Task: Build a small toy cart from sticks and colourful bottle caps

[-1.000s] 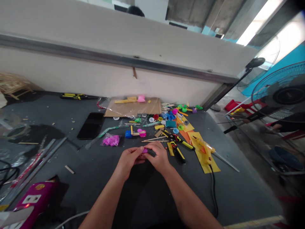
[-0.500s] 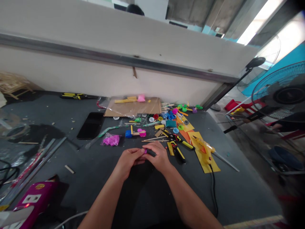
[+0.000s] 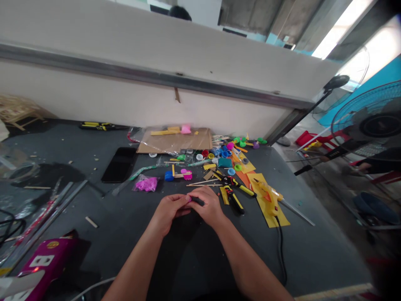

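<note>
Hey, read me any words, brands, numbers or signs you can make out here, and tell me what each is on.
Nothing is readable.
Round gold sticker on the magenta box: too small and blurred.
Fan hub: a faint marking, too blurred to read.

We rate the overall exposure as moderate to dim. The strongest light enters at the upper right, where the bright opening [image 3: 387, 44] and the slanting light strip [image 3: 335, 29] clip to white. We find the partition [image 3: 125, 92] evenly lit and the surface [image 3: 313, 251] dark grey, with a deep shadow between the forearms [image 3: 145, 246]. Plastic film [image 3: 169, 144] returns thin streaks of glare; a red indicator [image 3: 36, 269] glows at lower left. Wide-angle distortion stretches the fan [image 3: 379, 123], and black vignetting closes the right-hand corners. We note general softness: the purple piece [image 3: 189, 199] between the left hand [image 3: 169, 209] and the right hand [image 3: 208, 205] lacks fine detail.
</note>
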Demonstrator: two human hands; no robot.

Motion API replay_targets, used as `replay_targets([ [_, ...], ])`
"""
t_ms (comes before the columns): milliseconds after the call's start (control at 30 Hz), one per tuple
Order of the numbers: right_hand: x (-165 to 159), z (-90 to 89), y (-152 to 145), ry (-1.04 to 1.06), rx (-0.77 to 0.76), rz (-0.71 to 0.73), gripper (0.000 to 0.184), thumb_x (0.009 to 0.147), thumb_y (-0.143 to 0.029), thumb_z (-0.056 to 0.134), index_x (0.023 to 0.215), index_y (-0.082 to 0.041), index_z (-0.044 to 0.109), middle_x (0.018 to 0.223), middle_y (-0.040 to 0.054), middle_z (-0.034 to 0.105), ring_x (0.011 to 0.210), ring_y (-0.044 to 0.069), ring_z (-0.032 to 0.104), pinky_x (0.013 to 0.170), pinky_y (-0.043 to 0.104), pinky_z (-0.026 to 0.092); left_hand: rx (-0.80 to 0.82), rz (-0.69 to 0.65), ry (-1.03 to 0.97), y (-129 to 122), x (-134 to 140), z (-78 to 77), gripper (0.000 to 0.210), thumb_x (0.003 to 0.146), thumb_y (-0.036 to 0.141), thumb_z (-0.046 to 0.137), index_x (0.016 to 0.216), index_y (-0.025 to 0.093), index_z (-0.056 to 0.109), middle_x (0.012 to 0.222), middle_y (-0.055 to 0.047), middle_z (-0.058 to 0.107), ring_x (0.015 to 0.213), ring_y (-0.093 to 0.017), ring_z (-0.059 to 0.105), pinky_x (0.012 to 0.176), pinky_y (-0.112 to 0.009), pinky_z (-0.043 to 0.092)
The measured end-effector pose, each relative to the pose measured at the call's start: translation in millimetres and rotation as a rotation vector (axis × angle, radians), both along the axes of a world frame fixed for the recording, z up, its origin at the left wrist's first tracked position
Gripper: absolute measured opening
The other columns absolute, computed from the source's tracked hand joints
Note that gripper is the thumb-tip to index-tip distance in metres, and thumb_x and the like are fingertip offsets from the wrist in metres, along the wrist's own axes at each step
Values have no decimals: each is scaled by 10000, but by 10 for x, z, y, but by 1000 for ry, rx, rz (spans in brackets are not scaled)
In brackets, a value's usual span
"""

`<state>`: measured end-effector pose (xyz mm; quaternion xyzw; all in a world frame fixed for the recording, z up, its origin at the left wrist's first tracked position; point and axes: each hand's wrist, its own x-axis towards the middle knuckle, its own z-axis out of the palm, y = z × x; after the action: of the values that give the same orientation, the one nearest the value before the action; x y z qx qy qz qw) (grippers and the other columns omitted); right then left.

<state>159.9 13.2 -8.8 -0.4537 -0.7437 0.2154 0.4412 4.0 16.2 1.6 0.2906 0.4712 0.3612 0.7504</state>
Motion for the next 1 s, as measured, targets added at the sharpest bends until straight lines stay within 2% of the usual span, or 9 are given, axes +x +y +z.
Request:
replay_targets([
  [200,-6,17,-5,-25,11,16,164,780,-223,627,937,-241,670,871,33,678,848,180,598,808,337,460,-10,-10,-35,6,8,-14,209,636,312,744,747,145,688,667,-7,648,644,-103,604,678,-252,530],
  [367,-15,17,-10,-25,17,18,191,751,-215,668,942,-214,670,880,41,675,864,178,587,823,323,455,-11,5,-31,7,4,-22,213,626,304,754,734,132,687,665,-8,645,638,-94,599,683,-239,528],
  [533,7,3,6,39,-36,-58,158,754,-243,668,911,-240,683,875,36,683,877,186,598,826,334,464,-23,29,-12,14,-13,12,267,653,373,723,785,144,686,755,-49,686,707,-136,631,670,-265,533],
  [600,9,0,13,94,-106,-95,168,739,-257,678,907,-246,689,906,38,684,881,191,606,817,338,475,7,54,24,22,-21,12,270,632,362,739,785,146,685,760,-48,688,714,-138,632,667,-259,530],
  [700,-8,-7,27,284,-319,-93,217,712,-270,687,925,-227,685,922,43,689,834,189,630,762,324,506,68,97,77,27,-22,0,270,611,345,753,778,144,689,730,-36,678,698,-129,623,670,-250,523],
  [800,-34,-21,47,482,-518,-107,221,680,-311,701,868,-196,687,819,36,700,750,186,648,708,313,523,116,105,134,21,-9,-9,269,616,352,746,785,149,697,707,-27,672,688,-125,617,670,-243,516],
  [1000,-55,-4,55,538,-575,-134,197,635,-326,724,770,-187,689,694,10,678,616,156,616,611,274,508,137,103,157,19,3,-18,284,602,359,748,787,149,706,727,-39,685,706,-140,622,691,-261,519],
])
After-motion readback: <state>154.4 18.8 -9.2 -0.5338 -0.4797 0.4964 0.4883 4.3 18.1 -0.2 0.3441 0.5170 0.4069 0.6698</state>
